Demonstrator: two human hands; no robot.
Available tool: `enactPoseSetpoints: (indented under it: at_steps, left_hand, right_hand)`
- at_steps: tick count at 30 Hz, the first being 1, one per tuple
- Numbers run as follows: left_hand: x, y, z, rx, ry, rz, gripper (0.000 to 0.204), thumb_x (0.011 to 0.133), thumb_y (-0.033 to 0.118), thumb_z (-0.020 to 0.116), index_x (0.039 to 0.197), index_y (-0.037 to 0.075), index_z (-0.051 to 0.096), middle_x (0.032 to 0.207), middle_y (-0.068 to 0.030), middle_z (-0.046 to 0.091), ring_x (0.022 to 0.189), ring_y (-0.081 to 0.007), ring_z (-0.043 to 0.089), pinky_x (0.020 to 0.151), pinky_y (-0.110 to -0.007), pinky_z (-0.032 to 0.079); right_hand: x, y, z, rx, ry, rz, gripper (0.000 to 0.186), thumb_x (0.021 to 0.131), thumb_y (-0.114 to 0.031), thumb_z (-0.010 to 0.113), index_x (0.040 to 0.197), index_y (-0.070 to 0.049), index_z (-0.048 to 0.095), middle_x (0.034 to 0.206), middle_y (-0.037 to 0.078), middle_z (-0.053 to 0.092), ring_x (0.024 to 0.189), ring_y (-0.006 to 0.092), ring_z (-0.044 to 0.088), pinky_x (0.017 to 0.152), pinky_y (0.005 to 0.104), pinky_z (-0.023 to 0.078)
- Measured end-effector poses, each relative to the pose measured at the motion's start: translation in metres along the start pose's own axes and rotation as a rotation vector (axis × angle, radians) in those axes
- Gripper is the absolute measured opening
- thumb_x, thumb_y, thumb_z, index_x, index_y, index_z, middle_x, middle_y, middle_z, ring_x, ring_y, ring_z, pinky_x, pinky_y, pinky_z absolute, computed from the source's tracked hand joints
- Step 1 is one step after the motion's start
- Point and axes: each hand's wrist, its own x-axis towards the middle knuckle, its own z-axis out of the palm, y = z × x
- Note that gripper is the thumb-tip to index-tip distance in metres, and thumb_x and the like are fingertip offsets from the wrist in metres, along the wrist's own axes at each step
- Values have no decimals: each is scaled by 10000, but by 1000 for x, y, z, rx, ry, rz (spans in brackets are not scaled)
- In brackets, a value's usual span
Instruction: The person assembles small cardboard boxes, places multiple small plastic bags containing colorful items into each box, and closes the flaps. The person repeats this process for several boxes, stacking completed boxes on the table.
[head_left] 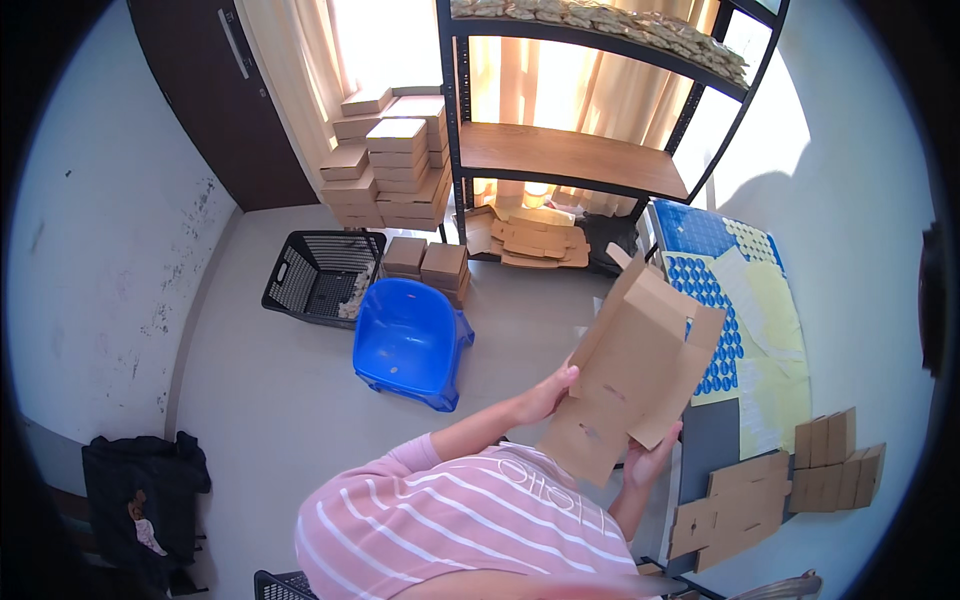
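Note:
A partly folded brown cardboard box is held up in front of my body, tilted, its side walls raised and its flaps loose. My left hand grips its left edge, with the thumb showing and the other fingers hidden beneath. On the near right side, my right hand is closed around the edge by a side flap, its fingers partly behind the board. Flat cardboard blanks lie on the grey table at my right. Beyond them stand several small assembled boxes.
Sheets of round blue stickers cover the table's far part. A blue plastic chair stands ahead left, beside a black crate and stacked boxes. A metal-framed shelf rises at the back. Black cloth hangs at the left.

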Motion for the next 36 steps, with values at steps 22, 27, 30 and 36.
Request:
enactPoseSetpoints:
  at_steps: [22, 27, 30, 36]
  left_hand:
    - [-51, 13, -71, -287, 71, 226, 697, 960, 373, 429, 1490, 221, 2, 1501, -57, 193, 1355, -229, 287, 1071, -448, 300]
    - [-55, 36, -92, -192, 100, 301, 773, 957, 418, 420, 1482, 258, -125, 1547, -20, 61, 1410, -226, 160, 1083, -462, 278]
    - [-44, 47, -103, -137, 93, 396, 862, 922, 518, 450, 1473, 260, -160, 1557, -15, -4, 1423, -227, 112, 1096, -461, 258]
    - [-6, 39, -131, 201, 98, 571, 988, 854, 564, 564, 1479, 259, -138, 1556, -31, -32, 1419, -226, 111, 1097, -446, 264]
  right_hand:
    - [38, 29, 115, 134, -108, -34, 421, 962, -316, 412, 1271, -30, 416, 1222, 101, 522, 1141, 209, 526, 941, 353, 445]
    - [49, 61, 152, 271, -56, -13, 414, 960, -319, 428, 1248, -22, 421, 1179, 101, 527, 1112, 201, 529, 931, 341, 428]
    - [55, 68, 166, 216, -54, -62, 400, 962, -330, 436, 1219, -24, 431, 1138, 97, 532, 1088, 196, 536, 920, 341, 431]
    - [78, 77, 171, -207, 1, -237, 369, 975, -331, 420, 1179, -24, 432, 1133, 100, 512, 1089, 186, 527, 904, 332, 436]
